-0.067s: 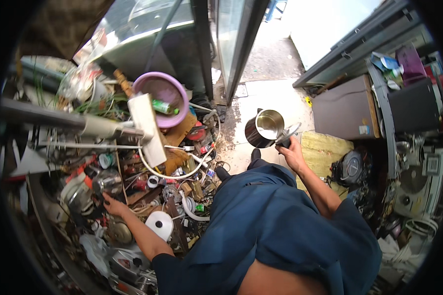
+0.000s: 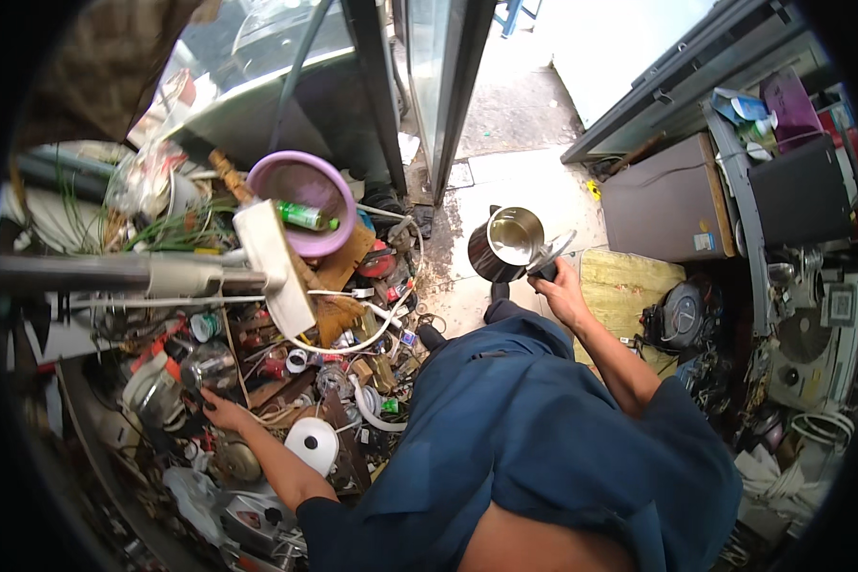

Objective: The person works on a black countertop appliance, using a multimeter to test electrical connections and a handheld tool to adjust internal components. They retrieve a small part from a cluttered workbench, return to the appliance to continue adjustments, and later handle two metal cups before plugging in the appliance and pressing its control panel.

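Note:
My right hand (image 2: 564, 294) is closed round the dark handle of a shiny metal kettle (image 2: 486, 250). The kettle's lid (image 2: 553, 252) stands raised on the handle side, so its bare metal inside shows. It is held above the pale tiled floor, in front of my feet. Out to the left, my left hand (image 2: 224, 412) reaches into a pile of odds and ends. Its fingers are bent at a small dark part beside a clear glass pot (image 2: 210, 367); whether that part belongs to the pot I cannot tell.
A purple basin (image 2: 343, 176) holding a green bottle (image 2: 300, 214) sits on the heap at left. A pale bar on a pole (image 2: 275, 272) juts across it. A round white lid (image 2: 312, 445) lies by my left forearm. At right are a brown cabinet (image 2: 663, 205) and a yellowish board (image 2: 615, 291).
The whole view has shifted slightly. Both hands keep nearly the same places, the right still with the kettle.

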### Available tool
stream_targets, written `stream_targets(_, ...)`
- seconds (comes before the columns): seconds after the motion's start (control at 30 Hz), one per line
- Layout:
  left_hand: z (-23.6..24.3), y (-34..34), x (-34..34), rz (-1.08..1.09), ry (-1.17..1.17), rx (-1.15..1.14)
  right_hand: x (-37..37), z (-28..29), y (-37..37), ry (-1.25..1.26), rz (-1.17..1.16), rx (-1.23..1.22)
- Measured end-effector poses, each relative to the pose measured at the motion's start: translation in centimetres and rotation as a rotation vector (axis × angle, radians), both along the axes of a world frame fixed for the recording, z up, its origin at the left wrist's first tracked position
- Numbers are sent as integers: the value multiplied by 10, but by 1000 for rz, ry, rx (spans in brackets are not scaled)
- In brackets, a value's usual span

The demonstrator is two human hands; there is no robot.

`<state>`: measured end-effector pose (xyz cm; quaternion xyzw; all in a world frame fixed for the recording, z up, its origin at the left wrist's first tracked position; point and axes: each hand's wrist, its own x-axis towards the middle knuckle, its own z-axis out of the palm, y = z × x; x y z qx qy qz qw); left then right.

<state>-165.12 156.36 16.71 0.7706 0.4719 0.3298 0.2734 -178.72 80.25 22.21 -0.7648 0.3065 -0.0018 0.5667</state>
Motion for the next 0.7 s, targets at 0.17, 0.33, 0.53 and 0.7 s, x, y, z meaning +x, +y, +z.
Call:
stream_targets(0.17, 6, -24, -32, 50, -128, 378, 35, -6, -44, -111, -45, 126)
stream_targets(0.33, -33, -252, -54, -649, 218, 144, 81, -12, -122, -24, 24, 36)
stream_targets(0.53, 121, -703, 74, -1708, -93, 170, 161, -6, -250, -50, 173, 25)
stream_targets(0.7, 214, -914, 176, -2096, -134, 554, 232, 12, -348, -90, 288, -81)
